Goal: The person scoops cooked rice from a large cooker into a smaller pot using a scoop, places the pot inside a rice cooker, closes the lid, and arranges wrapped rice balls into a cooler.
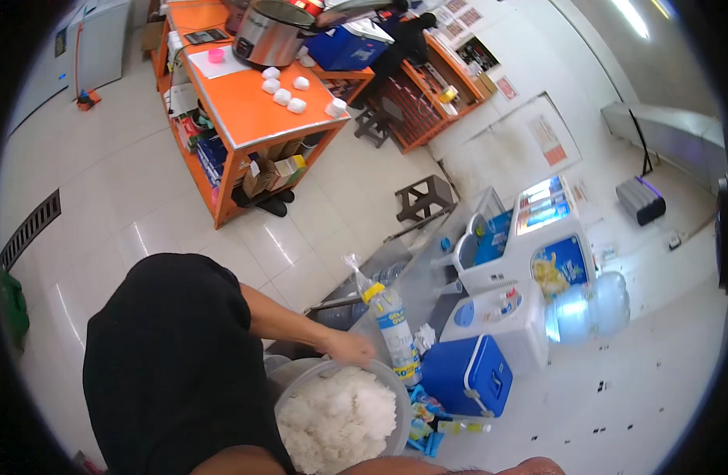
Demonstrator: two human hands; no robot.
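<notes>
A large translucent plastic tub (402,396) full of cooked white rice (340,419) is at the bottom centre. My left hand (348,347) is closed on the tub's rim, with the arm in a black sleeve reaching in from the left. Only a small part of my right hand (532,467) shows at the bottom edge, below the tub; its fingers are cut off by the frame. A plastic-wrapped pack of clear cups (393,328) with a yellow and blue label lies right beside the tub.
A blue cooler box (467,374), a white water dispenser (503,321) and blue packets (423,419) are right of the tub. An orange table (241,107) farther off bears a large cooker (269,33) and several white wrapped lumps (282,96). A dark stool (424,198) stands on the floor.
</notes>
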